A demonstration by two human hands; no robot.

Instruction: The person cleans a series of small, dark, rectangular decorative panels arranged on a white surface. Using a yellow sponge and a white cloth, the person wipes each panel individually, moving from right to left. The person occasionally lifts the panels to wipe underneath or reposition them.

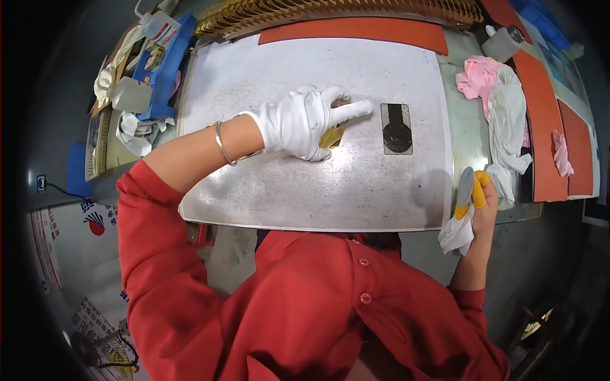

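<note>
I am pressing my white cotton-gloved left hand (298, 124) flat, fingers spread, onto a small gold-coloured metal piece (333, 136) that is peeking out under my fingertips on the scuffed grey metal work plate (305, 197). Just right of that hand, past my pointing forefinger, a dark rectangular mesh patch with a black round-ended shape (396, 129) is lying, long axis running away from me. Further right, off the plate's edge (and less near), my right hand (478, 202) in yellow finger cots is closing around a grey oval disc (465, 186) and a white rag (455, 233).
</note>
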